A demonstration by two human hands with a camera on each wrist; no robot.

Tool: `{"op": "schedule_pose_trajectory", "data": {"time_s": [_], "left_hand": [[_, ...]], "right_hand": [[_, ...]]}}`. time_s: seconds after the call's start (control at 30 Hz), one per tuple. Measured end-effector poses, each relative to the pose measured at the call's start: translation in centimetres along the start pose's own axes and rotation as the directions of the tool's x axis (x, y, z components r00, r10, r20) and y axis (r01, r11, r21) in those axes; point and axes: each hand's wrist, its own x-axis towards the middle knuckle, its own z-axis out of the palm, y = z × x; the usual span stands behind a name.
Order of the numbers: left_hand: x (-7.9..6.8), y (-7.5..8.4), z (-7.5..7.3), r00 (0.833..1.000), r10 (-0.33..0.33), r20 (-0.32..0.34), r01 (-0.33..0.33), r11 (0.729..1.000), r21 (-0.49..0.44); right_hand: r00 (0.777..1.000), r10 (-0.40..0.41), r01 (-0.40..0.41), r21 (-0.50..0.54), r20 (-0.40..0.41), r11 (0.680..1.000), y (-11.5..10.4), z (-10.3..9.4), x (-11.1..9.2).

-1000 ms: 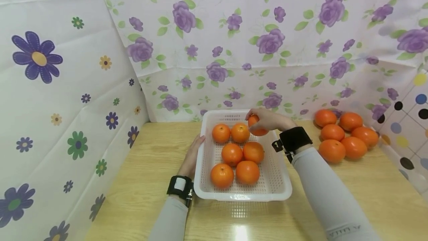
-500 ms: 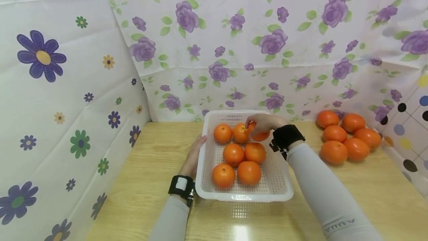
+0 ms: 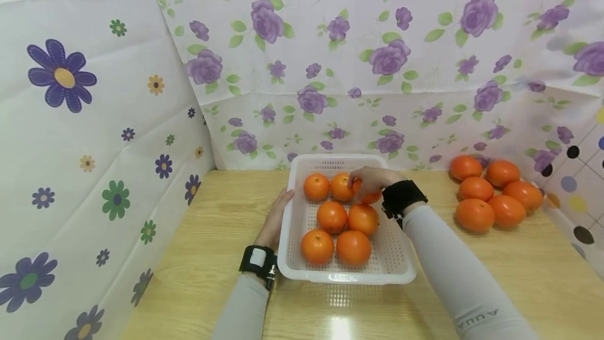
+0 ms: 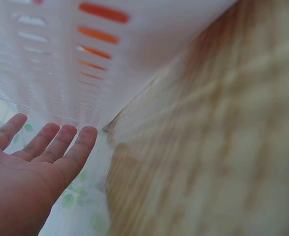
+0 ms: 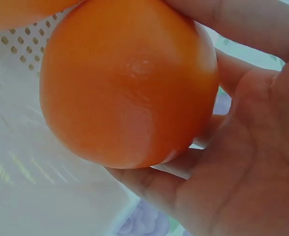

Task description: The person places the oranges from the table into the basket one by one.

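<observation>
A white plastic basket [image 3: 302, 276] with perforated walls and floor sits on the wooden table, holding several oranges [image 3: 332, 217]. At its back right corner my right hand [image 3: 377, 177] grips one orange [image 5: 129, 88] inside the basket. The right wrist view shows the fingers and thumb round that fruit, with another orange [image 5: 23, 12] close beside it. In the head view the fingers partly cover the gripped orange. My left hand [image 3: 274, 220] rests against the basket's left side. Its fingers [image 4: 82, 142] look nearly straight along the slotted wall in the left wrist view.
Right of the basket, several more orange fruits [image 3: 475, 215] lie grouped on the wooden table [image 3: 217, 256]. A white flower-printed sheet [image 3: 292, 41] hangs behind the table, and another patterned sheet [image 3: 113, 146] stands along the left. A dotted panel [image 3: 578, 188] borders the right side.
My right hand has lowered the orange slightly within the basket's back right part, down beside the other fruit. The left hand stays at the basket's side. The head view has shifted a little.
</observation>
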Motion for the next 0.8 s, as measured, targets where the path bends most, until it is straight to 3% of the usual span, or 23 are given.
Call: {"op": "schedule_pose_trajectory", "data": {"time_s": [0.47,0.7,0.8], "left_hand": [[-0.1,0.2,-0.1,1.0,-0.021,0.007,0.021,1.0,-0.002],[0.0,0.1,-0.2,1.0,-0.007,0.011,0.007,1.0,0.014],[0.0,0.0,-0.2,1.0,-0.004,0.027,0.003,1.0,0.015]], "right_hand": [[1.0,-0.005,0.006,-0.047,0.023,0.999,-0.4,0.5,0.0],[0.99,0.009,-0.001,-0.056,0.141,0.998,-0.3,1.0,0.3],[0.988,0.01,-0.002,-0.048,0.152,0.999,-0.3,1.1,0.3]]}}
